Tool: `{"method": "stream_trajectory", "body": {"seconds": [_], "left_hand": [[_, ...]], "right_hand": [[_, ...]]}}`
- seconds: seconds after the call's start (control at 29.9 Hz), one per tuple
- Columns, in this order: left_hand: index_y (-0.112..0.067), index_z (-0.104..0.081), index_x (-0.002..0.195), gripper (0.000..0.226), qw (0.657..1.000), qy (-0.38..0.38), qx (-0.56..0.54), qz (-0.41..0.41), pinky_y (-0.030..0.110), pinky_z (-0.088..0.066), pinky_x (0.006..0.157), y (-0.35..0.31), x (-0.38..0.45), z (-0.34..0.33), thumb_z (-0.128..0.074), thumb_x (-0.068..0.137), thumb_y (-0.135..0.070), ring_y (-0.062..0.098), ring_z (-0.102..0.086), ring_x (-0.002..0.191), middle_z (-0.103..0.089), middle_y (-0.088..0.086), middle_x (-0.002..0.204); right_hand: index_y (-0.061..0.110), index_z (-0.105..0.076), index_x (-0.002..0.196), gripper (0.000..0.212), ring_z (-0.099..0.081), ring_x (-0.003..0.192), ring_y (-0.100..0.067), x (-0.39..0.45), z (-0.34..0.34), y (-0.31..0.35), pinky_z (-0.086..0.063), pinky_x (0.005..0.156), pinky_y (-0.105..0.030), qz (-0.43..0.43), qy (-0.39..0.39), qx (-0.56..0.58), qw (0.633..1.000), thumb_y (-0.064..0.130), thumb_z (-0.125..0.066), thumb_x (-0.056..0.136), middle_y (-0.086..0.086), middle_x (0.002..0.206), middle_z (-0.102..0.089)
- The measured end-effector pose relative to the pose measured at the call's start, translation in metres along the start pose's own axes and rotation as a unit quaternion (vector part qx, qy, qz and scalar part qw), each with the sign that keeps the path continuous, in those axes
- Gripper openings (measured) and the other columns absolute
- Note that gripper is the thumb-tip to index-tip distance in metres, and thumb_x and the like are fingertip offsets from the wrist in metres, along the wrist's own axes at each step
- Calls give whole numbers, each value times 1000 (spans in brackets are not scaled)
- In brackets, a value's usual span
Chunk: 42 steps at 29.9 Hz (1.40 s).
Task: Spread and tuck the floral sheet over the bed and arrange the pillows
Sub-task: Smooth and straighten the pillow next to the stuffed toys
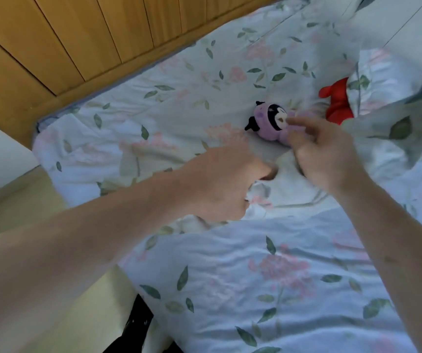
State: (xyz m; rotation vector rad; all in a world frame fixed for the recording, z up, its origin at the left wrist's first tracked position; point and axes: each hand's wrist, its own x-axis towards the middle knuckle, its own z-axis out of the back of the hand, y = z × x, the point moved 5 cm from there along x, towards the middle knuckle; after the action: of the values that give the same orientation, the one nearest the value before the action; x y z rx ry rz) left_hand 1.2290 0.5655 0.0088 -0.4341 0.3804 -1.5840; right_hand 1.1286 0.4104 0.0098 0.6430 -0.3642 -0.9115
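1. Head view: my left hand (220,182) sits at the centre of the frame, fingers curled in toward the palm over a rumpled fold of the floral sheet (255,263). It seems bunched on the cloth, but the blur keeps me from telling whether it really grips the fabric.
2. My right hand (324,151) is just right of centre, fingers loosely bent and spread apart. Its fingertips are at the purple plush toy (271,121), which lies on the sheet slightly above the middle of the frame. I cannot tell whether they pinch the toy or only touch it.
3. The floral sheet covers the bed across most of the frame, from the upper middle down to the lower right, wrinkled, with pink blooms and green leaves.
4. At the right edge a lifted flap of the same floral cloth (393,105) hangs blurred over a red plush toy (337,103), which is half hidden beneath it, near the purple one.
5. A wooden headboard (77,39) of slanting planks fills the upper left, meeting the sheet's edge.
6. Pale floor (13,197) shows at the left, below the headboard.
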Motion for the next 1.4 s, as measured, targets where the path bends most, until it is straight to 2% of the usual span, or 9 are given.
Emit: {"method": "stream_trajectory", "body": {"seconds": [0.23, 0.37, 0.57, 0.67, 0.77, 0.94, 1.04, 1.17, 1.4], "left_hand": [[-19, -49, 74, 21, 969, 226, -36, 92, 33, -42, 54, 30, -61, -107, -59, 71, -1, 19, -50, 61, -51, -1, 66], [-22, -55, 77, 11, 924, 318, -93, 189, 35, -52, 69, 67, -99, -166, -64, 75, -15, 16, -58, 74, -60, -9, 78], [-18, -33, 147, 83, 876, 233, -50, 419, 35, -41, 99, 153, -134, -171, -73, 82, -49, 34, -42, 128, -28, 8, 145], [-10, -6, 159, 126, 800, 186, -101, 562, 44, -38, 112, 186, -167, -179, -76, 71, -70, 38, -34, 141, -14, 15, 159], [-7, -2, 160, 133, 739, 164, -206, 620, 44, -43, 110, 196, -181, -193, -77, 70, -71, 36, -40, 140, -25, 15, 160], [-6, -8, 160, 126, 722, 131, -273, 623, 38, -44, 105, 198, -173, -207, -77, 74, -66, 32, -40, 141, -28, 10, 162], [-9, -16, 158, 122, 720, 153, -275, 618, 34, -54, 77, 208, -176, -210, -76, 71, -70, 32, -55, 125, -41, 10, 152], [-14, -26, 157, 114, 672, 146, -351, 635, 46, -54, 100, 217, -183, -212, -83, 70, -61, 30, -54, 127, -43, 6, 152], [-17, -27, 156, 109, 665, 156, -358, 637, 44, -53, 97, 218, -180, -221, -82, 73, -59, 30, -57, 123, -49, 6, 146]], "right_hand": [[10, -60, 135, 43, -56, 126, -32, -95, -114, -109, -41, 104, -36, -97, 205, -128, 965, 32, -52, 98, -15, 136, -60], [26, -24, 158, 69, -24, 151, -25, -175, -174, -159, -31, 118, -39, -179, 366, -202, 891, 43, -54, 99, 0, 167, -16], [39, -18, 158, 68, -6, 154, -16, -168, -184, -97, -23, 124, -39, -33, 222, -114, 968, 42, -52, 99, 13, 167, -4], [39, -17, 158, 70, 4, 155, -15, -140, -191, -72, -11, 124, -35, 36, 174, -87, 980, 41, -54, 99, 14, 168, 1], [38, -13, 159, 69, 10, 155, -17, -118, -207, -75, -4, 126, -40, 37, 196, -120, 973, 45, -49, 101, 11, 168, 6], [36, 7, 159, 75, 21, 153, -25, -127, -219, -157, 1, 124, -54, -34, 289, -263, 920, 66, -26, 98, 4, 167, 20], [32, 12, 159, 83, 12, 155, -26, -129, -186, -222, -2, 123, -55, -159, 248, -313, 903, 75, -16, 93, 4, 167, 18], [30, 2, 161, 84, 9, 154, -32, -119, -133, -259, -4, 121, -61, -361, 156, -245, 886, 73, -26, 94, -3, 167, 17], [34, -6, 161, 73, 10, 155, -25, -79, -207, -120, -1, 125, -48, 46, 164, -200, 965, 61, -37, 100, 5, 168, 12]]}}
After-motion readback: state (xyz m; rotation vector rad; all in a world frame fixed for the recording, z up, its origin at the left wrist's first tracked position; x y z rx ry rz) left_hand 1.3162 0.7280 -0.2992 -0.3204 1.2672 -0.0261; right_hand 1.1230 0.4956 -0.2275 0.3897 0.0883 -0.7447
